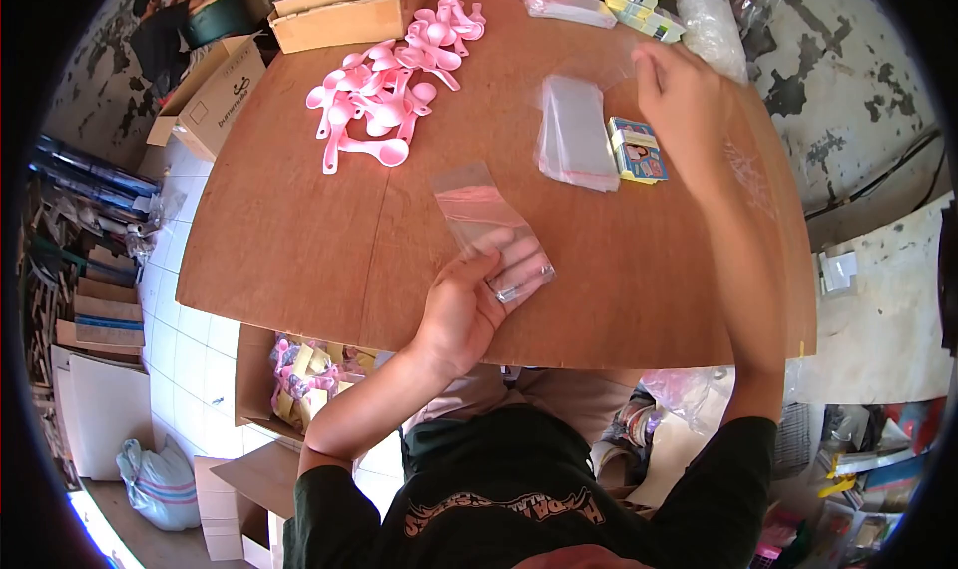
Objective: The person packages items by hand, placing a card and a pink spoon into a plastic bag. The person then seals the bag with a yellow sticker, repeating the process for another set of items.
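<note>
My left hand (464, 314) grips a clear plastic bag (486, 220) near the front of the table, thumb on top and fingers showing through the film. The bag lies flat and looks to have nothing in it. My right hand (681, 95) is raised at the right side, fingers curled together in a pinch. A faint transparent film shows by its fingertips; I cannot tell what the pinch holds. Below and left of that hand lies a stack of clear plastic bags (577, 135). Beside the stack sits a bundle of small printed cards (637, 152).
Pink plastic scoops (384, 90) lie heaped at the back left of the wooden table (299, 240), next to a cardboard box (344, 15). Yellow card bundles (639, 0) stand at the back right. Below the front edge, an open carton (257, 369) holds packed pieces.
</note>
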The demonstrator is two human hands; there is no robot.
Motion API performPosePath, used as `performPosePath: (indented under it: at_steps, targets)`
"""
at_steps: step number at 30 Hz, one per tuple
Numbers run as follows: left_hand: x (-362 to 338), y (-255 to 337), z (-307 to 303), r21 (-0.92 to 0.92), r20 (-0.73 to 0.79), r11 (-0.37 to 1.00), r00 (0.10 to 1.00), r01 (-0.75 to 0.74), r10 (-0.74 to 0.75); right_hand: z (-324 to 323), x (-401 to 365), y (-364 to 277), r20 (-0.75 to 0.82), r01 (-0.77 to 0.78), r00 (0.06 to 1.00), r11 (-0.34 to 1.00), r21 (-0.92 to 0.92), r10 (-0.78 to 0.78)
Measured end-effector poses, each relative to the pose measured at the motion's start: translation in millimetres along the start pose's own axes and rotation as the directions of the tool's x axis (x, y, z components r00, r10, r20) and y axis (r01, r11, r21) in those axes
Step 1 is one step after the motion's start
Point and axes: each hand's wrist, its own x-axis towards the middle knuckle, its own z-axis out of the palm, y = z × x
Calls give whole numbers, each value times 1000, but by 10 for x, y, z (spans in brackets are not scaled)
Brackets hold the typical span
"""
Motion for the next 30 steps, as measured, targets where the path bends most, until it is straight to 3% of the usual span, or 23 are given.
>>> performPosePath:
  at_steps: [1, 10, 14, 16, 17, 19, 21, 23, 24, 30]
  targets:
    - [4, -2, -3, -3, 1, 1000, 1000, 0, 0, -59, -64, -40, -39, 172, 983, 977, -124, -178]
    - [8, 39, 1, 44, 46, 999, 999, -19, 17, 84, -998, -319, 192, 422, 903, 880, -216, -385]
    - [8, 22, 19, 47, 66, 997, 997, -54, 51, 178, -984, -225, 304, 411, 889, 889, -202, -342]
    - [2, 35, 29, 44, 61, 997, 997, -58, 55, 44, -847, -305, 283, 285, 906, 947, 145, -316]
    - [-5, 38, 19, 47, 49, 997, 997, -61, 59, -24, -817, -293, 284, 289, 904, 946, 143, -320]
    - [0, 48, -9, 40, 34, 997, 997, -71, 70, -155, -794, -174, 322, 92, 936, 982, 166, -142]
    - [13, 60, -44, 22, 46, 997, 996, -75, 74, -222, -798, 58, 351, 58, 931, 991, 120, -97]
    - [29, 65, -43, 17, 49, 997, 996, -71, 70, -299, -824, 264, 498, 46, 864, 996, 75, -77]
    - [41, 63, -34, 14, 54, 998, 996, -67, 66, -284, -872, 340, 527, -63, 849, 989, 137, -19]
    - [67, 48, 20, 33, 49, 998, 998, -44, 43, -251, -1050, 530, 430, 19, 897, 980, 196, -103]
